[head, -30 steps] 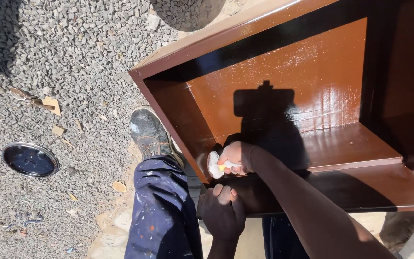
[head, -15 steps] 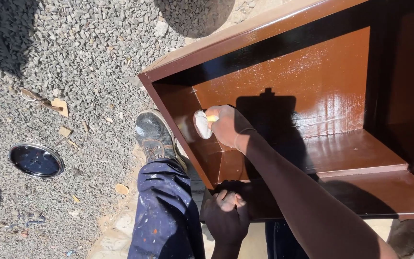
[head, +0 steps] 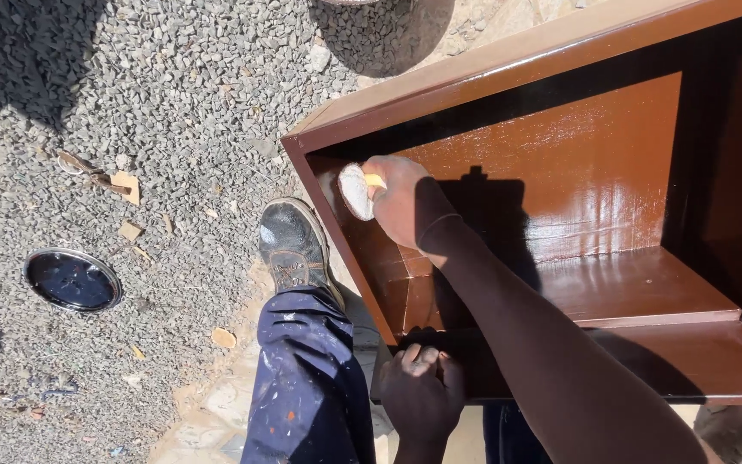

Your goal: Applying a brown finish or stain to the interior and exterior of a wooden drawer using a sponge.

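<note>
While the left hand [head: 421, 391] is gripping the brown cabinet's [head: 560, 180] lower edge, the right hand [head: 401, 199] is squeezing a round pad [head: 354, 191] against the inner corner. Most of the inside is looking shiny already; that corner looks duller.

One brown cabinet [head: 611, 172], one pad [head: 355, 191], one round lid [head: 72, 279], two hands.

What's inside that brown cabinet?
Inside the cabinet: glossy brown walls, a shelf, and the right hand pressing a white pad to the side wall. The arm and its shadow cover part of the back.
</note>
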